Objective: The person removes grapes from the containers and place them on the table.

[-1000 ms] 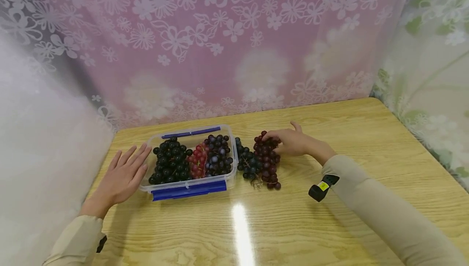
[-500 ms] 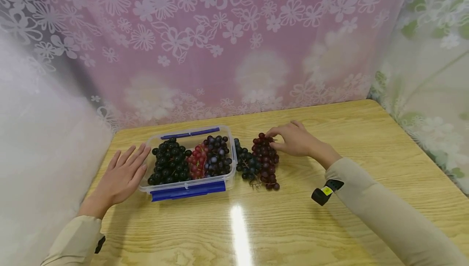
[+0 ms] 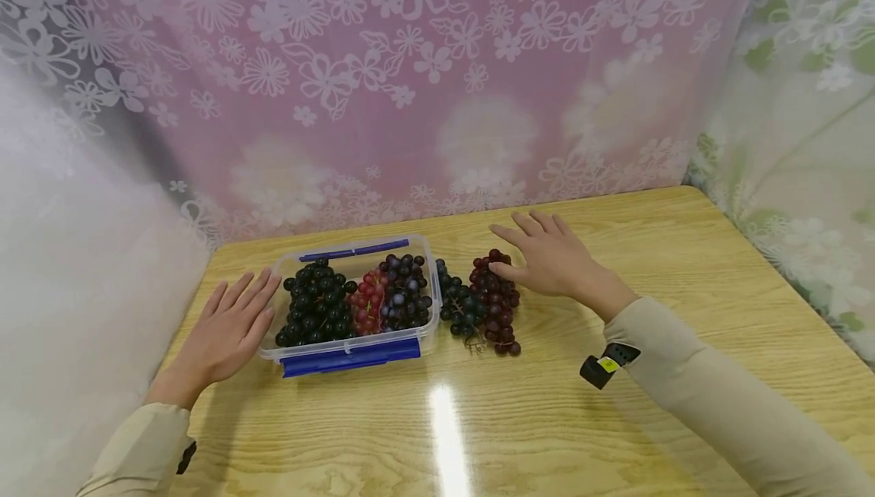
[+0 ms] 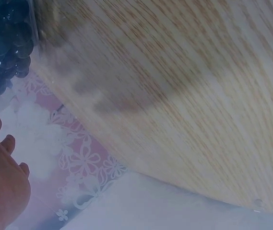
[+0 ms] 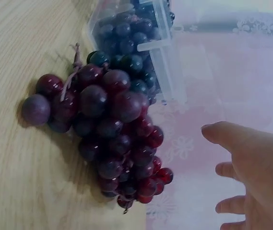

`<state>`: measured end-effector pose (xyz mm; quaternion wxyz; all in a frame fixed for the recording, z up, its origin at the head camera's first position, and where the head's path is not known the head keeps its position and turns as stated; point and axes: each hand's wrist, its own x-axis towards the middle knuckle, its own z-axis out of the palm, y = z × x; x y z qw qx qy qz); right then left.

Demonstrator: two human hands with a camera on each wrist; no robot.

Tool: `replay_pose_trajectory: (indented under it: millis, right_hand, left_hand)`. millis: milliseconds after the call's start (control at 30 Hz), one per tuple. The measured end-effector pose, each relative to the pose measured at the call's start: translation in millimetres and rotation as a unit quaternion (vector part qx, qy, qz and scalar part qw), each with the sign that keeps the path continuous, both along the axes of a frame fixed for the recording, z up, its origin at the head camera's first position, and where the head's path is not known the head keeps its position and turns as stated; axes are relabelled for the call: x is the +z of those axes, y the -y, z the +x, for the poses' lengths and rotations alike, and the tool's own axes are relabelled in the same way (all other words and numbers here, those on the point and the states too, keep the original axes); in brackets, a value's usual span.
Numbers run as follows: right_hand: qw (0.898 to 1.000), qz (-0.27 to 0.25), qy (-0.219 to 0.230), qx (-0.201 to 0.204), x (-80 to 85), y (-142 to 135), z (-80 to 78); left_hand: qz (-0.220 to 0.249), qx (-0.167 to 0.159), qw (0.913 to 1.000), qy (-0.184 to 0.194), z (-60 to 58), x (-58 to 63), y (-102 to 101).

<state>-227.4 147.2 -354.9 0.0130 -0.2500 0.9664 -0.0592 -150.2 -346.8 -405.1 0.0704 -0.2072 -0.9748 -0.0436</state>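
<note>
Wooden tabletop (image 3: 547, 421) spans lower frame; right hand (image 3: 552, 260), fingers wide, could snag dark-red grapes (image 3: 499, 303) right of centre if lowered; left hand (image 3: 227, 333), fingers straight, flanks the box (image 3: 352, 358).

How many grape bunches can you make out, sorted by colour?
Near-black bunch: 1, in the box
Bright red bunch: 1, in the box
Purple-black bunch: 1, in the box
Dark blue-green bunch: 1, on the table
Dark red bunch: 1, on the table
Total: 5
</note>
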Motion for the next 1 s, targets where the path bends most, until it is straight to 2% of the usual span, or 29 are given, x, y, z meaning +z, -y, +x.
replay_pose_trajectory:
  millis: [233, 633, 1000]
  right_hand:
    - [0.999, 0.025, -0.016, -0.011, 6.8, 3, 3.5]
    - [0.999, -0.005, -0.047, 0.002, 18.6, 10, 5.9]
    - [1.000, 0.001, -0.027, 0.012, 29.6, 32, 2.7]
  left_hand:
    - [-0.004, -0.003, 1.0000, -0.005, 0.0, 0.4, 1]
    - [-0.002, -0.004, 1.0000, -0.008, 0.8, 0.8, 0]
    - [-0.008, -0.005, 0.9999, -0.008, -0.8, 1.6, 0]
